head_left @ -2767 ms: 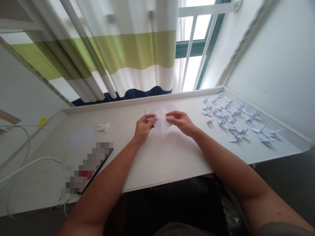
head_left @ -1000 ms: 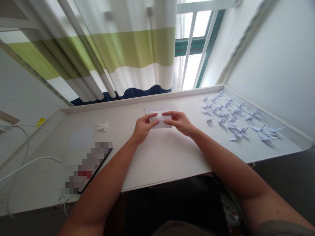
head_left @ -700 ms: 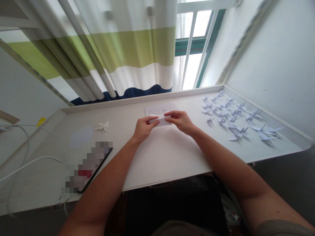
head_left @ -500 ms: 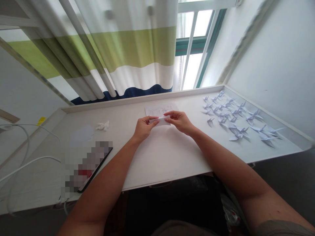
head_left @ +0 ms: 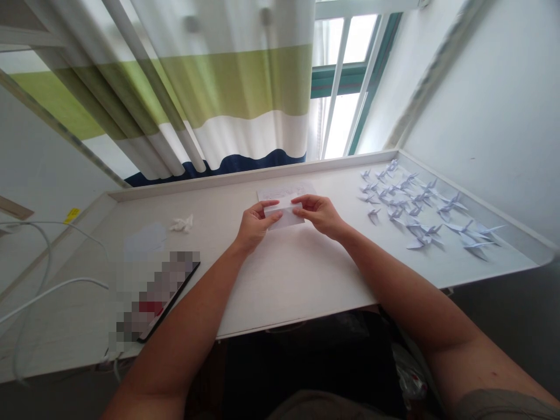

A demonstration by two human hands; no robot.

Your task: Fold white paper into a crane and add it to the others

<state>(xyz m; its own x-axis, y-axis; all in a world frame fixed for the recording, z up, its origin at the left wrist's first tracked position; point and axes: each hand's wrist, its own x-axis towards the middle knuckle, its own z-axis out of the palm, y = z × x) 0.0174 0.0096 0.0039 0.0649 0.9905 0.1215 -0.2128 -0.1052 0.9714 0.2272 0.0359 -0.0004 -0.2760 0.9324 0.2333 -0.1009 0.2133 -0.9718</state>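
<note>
White folded paper piece (head_left: 289,219), of rectangular shape, is between the two hands, near the middle of the view and above the white worktop (head_left: 301,280). Whether it also touches the worktop, I cannot tell. Taking this paper as the centre of a clock, the left hand (head_left: 255,226) is at nine o'clock and the right hand (head_left: 322,218) at three. Each of them is nearly closed, with its side of the paper pinched between thumb and forefinger; the other fingers are bent and partly hidden.

At twelve o'clock, just behind the paper, lies a flat white sheet with faint dark marks (head_left: 272,192), partly covered by the hands. At three o'clock, well apart from the right hand, many small white folded-paper birds with pointed wings (head_left: 411,211) stand in a loose group. At nine o'clock lie a crumpled white tissue (head_left: 181,224) and, farther out, some thin white paper sheets (head_left: 144,239). At eight o'clock, beside the left forearm, is a flat dark-edged object (head_left: 170,291), its surface blurred by pixels. White curtain with green and blue bands (head_left: 245,87) hangs at eleven o'clock.
</note>
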